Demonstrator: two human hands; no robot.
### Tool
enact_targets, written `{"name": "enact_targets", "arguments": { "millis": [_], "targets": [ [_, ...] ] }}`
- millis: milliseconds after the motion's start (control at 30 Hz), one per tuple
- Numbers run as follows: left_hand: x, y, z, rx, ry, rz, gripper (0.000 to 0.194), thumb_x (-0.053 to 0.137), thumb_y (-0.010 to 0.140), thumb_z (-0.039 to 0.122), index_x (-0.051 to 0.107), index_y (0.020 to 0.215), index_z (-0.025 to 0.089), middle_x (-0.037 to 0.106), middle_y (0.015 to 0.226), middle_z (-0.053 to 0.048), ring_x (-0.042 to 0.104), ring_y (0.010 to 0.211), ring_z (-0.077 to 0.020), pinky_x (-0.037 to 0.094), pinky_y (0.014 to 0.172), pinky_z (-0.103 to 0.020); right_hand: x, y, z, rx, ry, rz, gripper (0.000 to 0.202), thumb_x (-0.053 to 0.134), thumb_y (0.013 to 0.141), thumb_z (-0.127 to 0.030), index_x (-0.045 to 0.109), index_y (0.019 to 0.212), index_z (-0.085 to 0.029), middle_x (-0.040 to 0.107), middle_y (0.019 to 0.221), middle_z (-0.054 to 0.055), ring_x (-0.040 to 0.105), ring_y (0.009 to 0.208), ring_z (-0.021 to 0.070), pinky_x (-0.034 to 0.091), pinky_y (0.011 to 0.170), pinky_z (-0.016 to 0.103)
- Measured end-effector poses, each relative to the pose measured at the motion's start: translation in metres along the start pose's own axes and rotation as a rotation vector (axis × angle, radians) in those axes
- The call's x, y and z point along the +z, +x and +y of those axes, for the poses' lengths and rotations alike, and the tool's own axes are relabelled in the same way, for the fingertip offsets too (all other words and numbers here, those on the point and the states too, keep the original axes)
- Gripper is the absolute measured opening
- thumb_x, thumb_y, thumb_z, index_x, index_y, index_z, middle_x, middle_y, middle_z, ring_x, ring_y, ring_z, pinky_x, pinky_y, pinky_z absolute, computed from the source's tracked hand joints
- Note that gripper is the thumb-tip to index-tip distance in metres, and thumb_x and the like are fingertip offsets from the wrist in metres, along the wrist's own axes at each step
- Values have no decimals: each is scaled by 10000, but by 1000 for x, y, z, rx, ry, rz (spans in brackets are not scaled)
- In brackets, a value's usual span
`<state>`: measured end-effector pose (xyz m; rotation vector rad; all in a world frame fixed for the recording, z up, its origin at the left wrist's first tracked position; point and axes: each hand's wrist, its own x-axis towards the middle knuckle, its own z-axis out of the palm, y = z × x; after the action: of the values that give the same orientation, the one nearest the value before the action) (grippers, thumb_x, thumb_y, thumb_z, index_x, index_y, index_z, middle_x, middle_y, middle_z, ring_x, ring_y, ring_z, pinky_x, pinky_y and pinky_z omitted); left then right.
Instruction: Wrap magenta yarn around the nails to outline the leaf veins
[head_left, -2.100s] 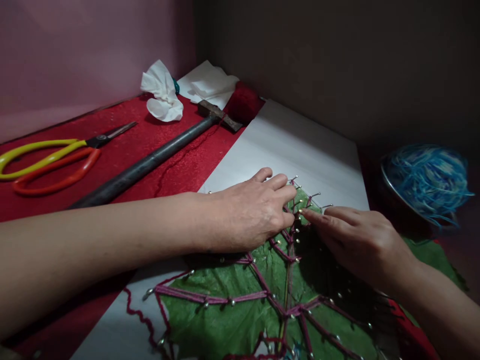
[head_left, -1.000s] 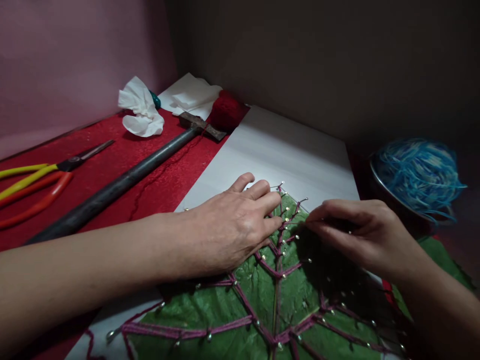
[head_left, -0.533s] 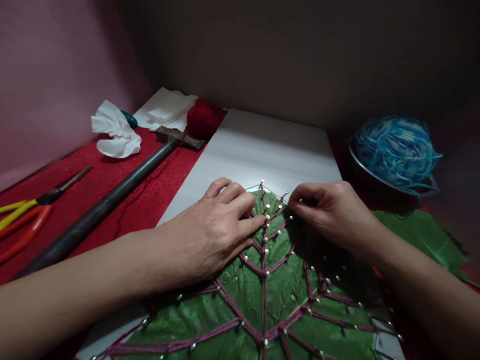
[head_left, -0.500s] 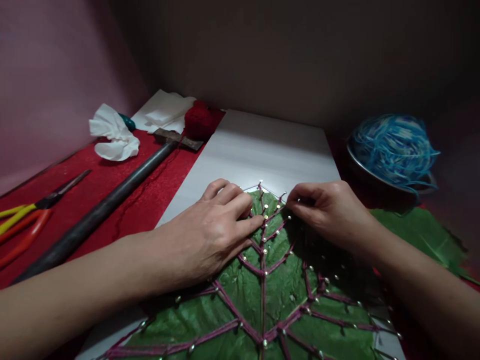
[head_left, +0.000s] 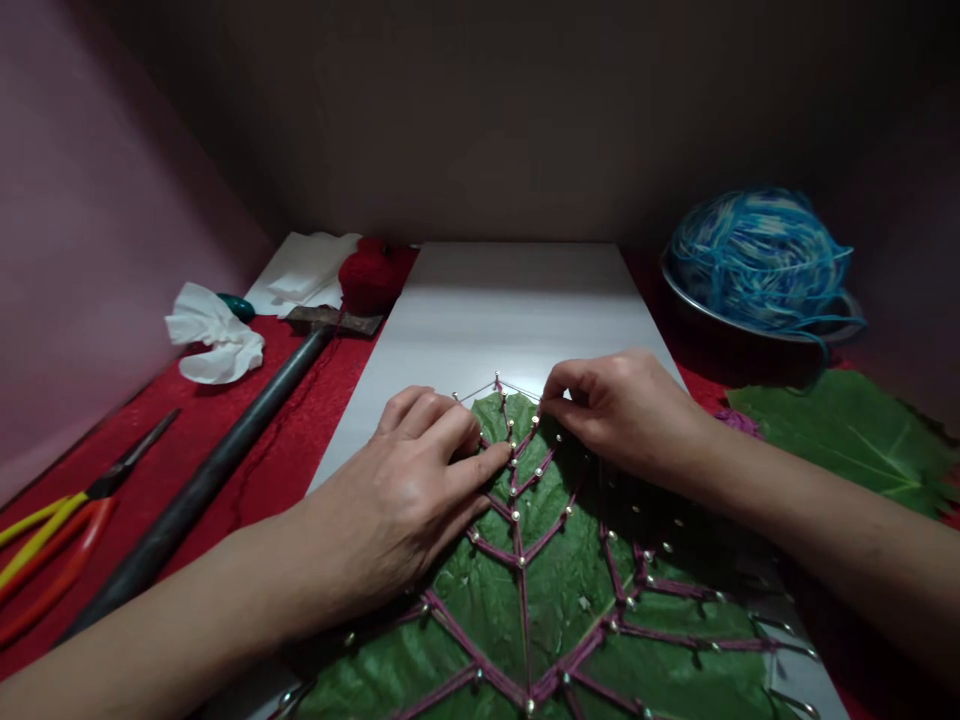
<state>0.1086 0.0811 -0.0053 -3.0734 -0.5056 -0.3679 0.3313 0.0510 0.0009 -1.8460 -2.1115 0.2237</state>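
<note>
The bench (head_left: 247, 470), covered in red cloth, carries a white board (head_left: 487, 320), a hammer (head_left: 202, 490), scissors (head_left: 60, 530), crumpled tissue (head_left: 214, 335), red yarn (head_left: 367, 280), a metal bowl (head_left: 750, 325) and a loose leaf (head_left: 847, 435).

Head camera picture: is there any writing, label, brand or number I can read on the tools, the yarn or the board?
No readable text anywhere.
The hammer, scissors, white board, pinned leaf, blue yarn, its metal bowl, red yarn and tissue show no lettering, label or number.
The left hand and right hand cover no visible print either.
</note>
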Motion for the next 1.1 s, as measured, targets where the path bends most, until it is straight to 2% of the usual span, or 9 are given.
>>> {"name": "enact_targets", "arguments": {
  "millis": [133,233,367,500,633,900,1100],
  "targets": [
    [-1,1,1,-6,-13,-19,301,477,891,257,573,1172,205,495,908,-78,411,917,-233,355,840,-438,1,5,-10,-127,-205,23,179,505,786,-188,676,735,-189,639,619,30,446,507,103,214,496,278],
    [-3,2,2,-16,-30,-34,283,469,892,256,589,1143,203,504,895,-77,412,899,-228,354,840,-443,0,8,-20,-191,-286,-7,176,483,793,-174,652,744,-174,635,620,39,424,493,107,171,486,292],
    [-4,2,2,-19,-53,-53,292,449,904,262,584,1156,202,506,901,-80,400,892,-225,347,838,-451,0,1,-24,-217,-245,-90,160,492,798,-178,629,717,-166,599,570,27,418,475,101,197,486,280],
    [-5,1,2,-17,-54,-49,307,439,911,261,569,1182,199,509,905,-84,398,901,-229,343,846,-458,-3,-11,-11,-295,-128,-118,204,480,825,-179,658,725,-170,620,620,33,492,534,103,272,519,258],
    [-5,2,3,-23,-58,-48,308,442,909,266,568,1184,203,510,915,-84,406,910,-232,347,852,-454,-12,-16,-3,-359,-30,-141,261,446,853,-213,699,801,-180,603,625,32,500,550,101,301,530,254],
    [-4,1,3,-42,-69,-28,306,461,895,270,566,1167,176,507,943,-94,397,923,-240,366,860,-464,-12,-22,-3,-447,-78,-91,367,402,888,-335,679,749,-139,584,636,64,491,550,121,299,521,276],
    [-3,2,2,-35,-78,-40,308,461,896,267,568,1176,196,507,940,-89,401,924,-237,370,852,-463,-8,-24,1,-492,-114,-27,357,398,903,-326,672,785,-130,598,647,73,502,558,136,305,519,284]
  ]
}}
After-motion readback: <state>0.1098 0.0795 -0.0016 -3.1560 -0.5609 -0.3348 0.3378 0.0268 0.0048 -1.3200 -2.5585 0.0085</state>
